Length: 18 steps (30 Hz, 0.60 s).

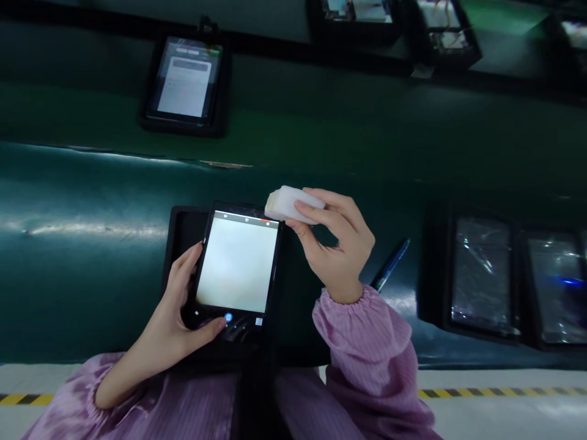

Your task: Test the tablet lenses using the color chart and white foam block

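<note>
My left hand [177, 330] grips the left side of a tablet [238, 263] whose lit screen is mostly pale white. Its thumb lies over the lower bezel, at a round blue icon. Under the tablet, a black tray [186, 223] shows at the upper left. My right hand [337, 238] pinches a small white block [293, 203] with a cream-coloured end, between thumb and fingers. The block is at the tablet's upper right corner; whether it touches the tablet I cannot tell.
A blue pen [392, 266] lies right of my right sleeve. Further right are two dark trays with film-covered devices [483, 272]. Another lit tablet [186, 79] sits in a black holder at the back left. Several black trays [358, 21] with parts line the far edge.
</note>
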Each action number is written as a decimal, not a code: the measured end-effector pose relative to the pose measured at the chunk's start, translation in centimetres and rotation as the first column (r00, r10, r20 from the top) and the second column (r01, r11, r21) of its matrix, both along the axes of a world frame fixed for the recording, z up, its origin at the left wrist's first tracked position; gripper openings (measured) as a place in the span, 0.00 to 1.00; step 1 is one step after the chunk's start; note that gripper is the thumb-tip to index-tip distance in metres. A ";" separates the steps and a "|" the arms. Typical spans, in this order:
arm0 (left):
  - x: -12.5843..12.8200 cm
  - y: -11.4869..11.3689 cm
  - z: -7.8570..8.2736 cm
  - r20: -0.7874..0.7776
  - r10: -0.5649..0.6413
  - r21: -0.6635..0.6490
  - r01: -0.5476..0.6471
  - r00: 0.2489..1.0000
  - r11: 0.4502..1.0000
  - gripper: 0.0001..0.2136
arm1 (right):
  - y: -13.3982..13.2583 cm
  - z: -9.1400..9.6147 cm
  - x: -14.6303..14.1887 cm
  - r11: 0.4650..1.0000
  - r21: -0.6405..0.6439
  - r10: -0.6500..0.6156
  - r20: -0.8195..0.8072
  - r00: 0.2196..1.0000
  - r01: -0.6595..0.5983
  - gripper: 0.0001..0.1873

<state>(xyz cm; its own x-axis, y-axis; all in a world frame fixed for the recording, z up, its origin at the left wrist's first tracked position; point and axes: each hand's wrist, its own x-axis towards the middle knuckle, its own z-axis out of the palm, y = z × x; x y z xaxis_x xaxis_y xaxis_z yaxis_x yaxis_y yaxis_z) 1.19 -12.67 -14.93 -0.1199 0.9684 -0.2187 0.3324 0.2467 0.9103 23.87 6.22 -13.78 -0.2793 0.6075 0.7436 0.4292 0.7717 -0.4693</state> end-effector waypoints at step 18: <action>0.0 0.1 0.1 0.026 0.001 -0.014 0.000 1.000 1.000 0.47 | 0.0 0.0 0.1 1.000 0.023 -0.001 0.040 0.999 0.000 0.15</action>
